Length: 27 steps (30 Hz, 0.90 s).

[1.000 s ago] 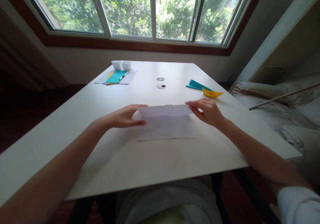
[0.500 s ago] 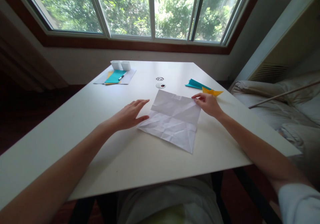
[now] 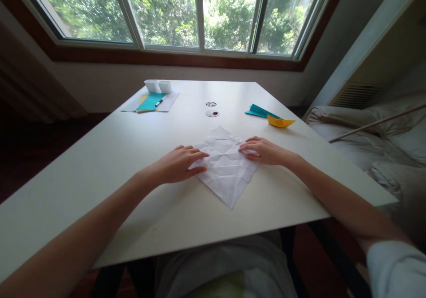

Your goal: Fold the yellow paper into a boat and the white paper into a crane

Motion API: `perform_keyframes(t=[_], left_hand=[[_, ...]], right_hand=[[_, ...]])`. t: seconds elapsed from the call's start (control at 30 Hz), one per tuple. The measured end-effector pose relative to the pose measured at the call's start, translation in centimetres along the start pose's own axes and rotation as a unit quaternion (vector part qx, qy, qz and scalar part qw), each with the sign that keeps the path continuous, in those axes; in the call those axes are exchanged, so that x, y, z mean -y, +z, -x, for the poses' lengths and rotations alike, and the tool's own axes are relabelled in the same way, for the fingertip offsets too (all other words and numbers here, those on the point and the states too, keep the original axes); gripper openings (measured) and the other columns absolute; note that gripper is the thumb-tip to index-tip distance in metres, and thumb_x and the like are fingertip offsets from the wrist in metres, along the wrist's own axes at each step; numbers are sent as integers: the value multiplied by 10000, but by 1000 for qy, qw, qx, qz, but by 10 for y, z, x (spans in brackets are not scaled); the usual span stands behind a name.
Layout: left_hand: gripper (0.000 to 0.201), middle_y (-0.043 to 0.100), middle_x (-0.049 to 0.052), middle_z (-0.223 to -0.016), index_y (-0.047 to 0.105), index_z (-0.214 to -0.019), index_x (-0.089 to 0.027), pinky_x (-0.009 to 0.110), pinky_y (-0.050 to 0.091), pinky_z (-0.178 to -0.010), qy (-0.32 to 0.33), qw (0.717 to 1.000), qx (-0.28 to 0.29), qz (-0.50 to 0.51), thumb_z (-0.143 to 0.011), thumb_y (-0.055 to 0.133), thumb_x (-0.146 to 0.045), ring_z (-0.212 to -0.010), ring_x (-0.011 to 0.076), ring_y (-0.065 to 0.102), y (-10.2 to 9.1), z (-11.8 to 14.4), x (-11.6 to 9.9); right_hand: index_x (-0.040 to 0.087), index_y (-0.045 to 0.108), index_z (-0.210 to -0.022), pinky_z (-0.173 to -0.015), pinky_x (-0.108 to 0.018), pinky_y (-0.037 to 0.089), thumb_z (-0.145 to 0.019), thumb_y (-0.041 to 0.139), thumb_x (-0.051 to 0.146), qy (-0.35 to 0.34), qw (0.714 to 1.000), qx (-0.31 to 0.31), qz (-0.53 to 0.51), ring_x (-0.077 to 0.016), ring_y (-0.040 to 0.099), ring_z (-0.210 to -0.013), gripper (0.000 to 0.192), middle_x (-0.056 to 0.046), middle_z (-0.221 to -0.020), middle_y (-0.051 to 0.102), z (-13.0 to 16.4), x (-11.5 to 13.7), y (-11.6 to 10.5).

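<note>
A creased white sheet of paper lies on the table like a diamond, one corner pointing at me. Several fold lines cross it. My left hand rests on its left corner, fingers stretched out and thumb apart. On the right corner lies my right hand, with its fingers extended over the paper and the thumb a little below them. Both hands partly cover the side corners. Beyond my right hand sit a folded yellow paper boat and a folded teal paper piece.
The white table stands below a window. At its far left are a teal sheet, a pen and two small white containers on more paper. Two round fittings are set in the tabletop. A cushioned seat is at right.
The paper has turned into a diamond and lies flat. My left hand has moved onto it; my right hand has let go of the upper edge and come down leftward onto the right corner.
</note>
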<state>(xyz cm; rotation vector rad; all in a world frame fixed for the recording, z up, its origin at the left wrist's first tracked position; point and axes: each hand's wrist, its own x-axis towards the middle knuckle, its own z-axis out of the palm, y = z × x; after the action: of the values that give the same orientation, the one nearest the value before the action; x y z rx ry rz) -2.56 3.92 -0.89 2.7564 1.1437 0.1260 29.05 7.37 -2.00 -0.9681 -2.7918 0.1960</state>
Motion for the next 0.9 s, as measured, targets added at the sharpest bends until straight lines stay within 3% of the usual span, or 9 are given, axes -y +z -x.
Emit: perform_keyframes(t=[0.17, 0.3, 0.47, 0.57, 0.7, 0.8, 0.9], left_hand=[[506, 532, 78, -1288, 518, -1238, -254, 398, 355, -960, -46, 998, 12, -45, -888, 297, -545, -1159, 252, 485, 5, -1, 20], [624, 364, 100, -1428, 398, -1346, -265, 425, 315, -1009, -70, 996, 28, -55, -841, 326, -625, -1275, 285, 367, 7, 0, 26], [643, 216, 82, -1500, 345, -1377, -296, 441, 269, -1037, -92, 993, 27, -73, -836, 309, -641, -1312, 297, 309, 6, 0, 23], [648, 260, 103, -1481, 368, -1368, -238, 460, 308, -1001, -163, 981, -22, -107, -855, 262, -620, -1272, 311, 357, 5, -1, 24], [628, 389, 134, -1400, 555, -1209, -193, 485, 371, -932, -253, 960, -36, -115, -872, 200, -587, -1215, 339, 415, 4, -1, 33], [611, 487, 111, -1315, 636, -1091, -216, 453, 386, -935, -252, 965, -35, -58, -874, 198, -583, -1188, 313, 452, 7, -3, 40], [595, 564, 101, -1229, 645, -1070, -200, 390, 382, -966, -221, 972, -71, 41, -874, 231, -580, -1151, 269, 491, 10, -6, 44]], right_hand=[[227, 673, -1037, -882, -354, 446, -862, 499, 312, -35, 999, -4, 3, -218, 556, -1031, 260, -68, -984, 682, 0, 15, -5], [214, 683, -1003, -842, -324, 452, -869, 493, 298, -58, 998, -11, -28, -191, 590, -947, 247, -67, -924, 697, 0, 28, -7], [207, 668, -1007, -804, -326, 464, -872, 487, 319, -2, 999, -31, -41, -190, 605, -886, 252, -65, -937, 697, -1, 27, -8], [207, 621, -1106, -857, -398, 450, -843, 511, 424, 73, 996, -54, 6, -250, 571, -1003, 359, -90, -1060, 664, 0, 14, -6], [192, 458, -1302, -936, -483, 391, -769, 513, 602, 167, 984, -26, 65, -334, 483, -1145, 675, -139, -1289, 520, 2, -4, 2], [193, 366, -1362, -955, -486, 373, -760, 464, 661, 200, 978, 7, 57, -349, 433, -1197, 769, -141, -1359, 448, 3, -10, 8], [189, 368, -1356, -951, -487, 373, -768, 409, 689, 207, 977, 36, 47, -357, 412, -1212, 773, -148, -1370, 431, 2, -12, 11]])
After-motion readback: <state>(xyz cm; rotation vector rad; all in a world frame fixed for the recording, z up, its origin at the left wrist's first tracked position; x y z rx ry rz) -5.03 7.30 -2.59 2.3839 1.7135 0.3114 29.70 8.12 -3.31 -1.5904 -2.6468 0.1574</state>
